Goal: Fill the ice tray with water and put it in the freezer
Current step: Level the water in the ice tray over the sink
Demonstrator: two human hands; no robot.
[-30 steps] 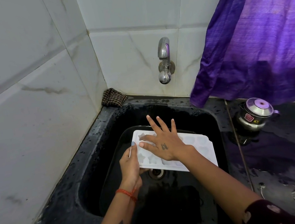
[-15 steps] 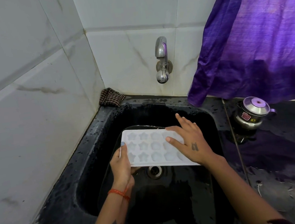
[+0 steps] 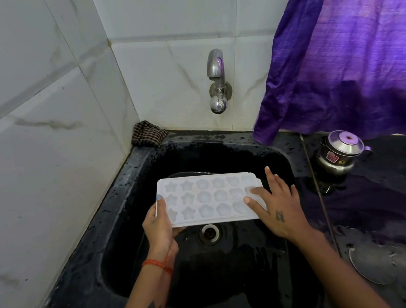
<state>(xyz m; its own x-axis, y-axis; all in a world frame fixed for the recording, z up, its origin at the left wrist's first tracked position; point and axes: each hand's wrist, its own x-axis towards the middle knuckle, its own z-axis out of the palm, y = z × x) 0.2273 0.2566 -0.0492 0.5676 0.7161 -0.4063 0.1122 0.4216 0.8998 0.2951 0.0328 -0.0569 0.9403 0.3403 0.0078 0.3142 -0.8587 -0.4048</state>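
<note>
Head view, black sink (image 3: pixel 117 215), white tiled wall (image 3: pixel 27 124)

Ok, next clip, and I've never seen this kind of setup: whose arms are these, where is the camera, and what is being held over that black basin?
There is no machine here. The arms belong to a person wearing a wide-angle camera on the head, so the single view looks forward and down at their own hands. The left hand grips the left end of a white ice tray with star-shaped and rounded moulds, thumb on top. The right hand lies with straight fingers on the tray's right end. The tray is held above a black sink, over the drain. A steel tap sticks out of the tiled wall; no water is running from it. A checked cloth sits in the corner, and a small lidded steel pot stands on the wet counter beside a purple curtain.
</note>
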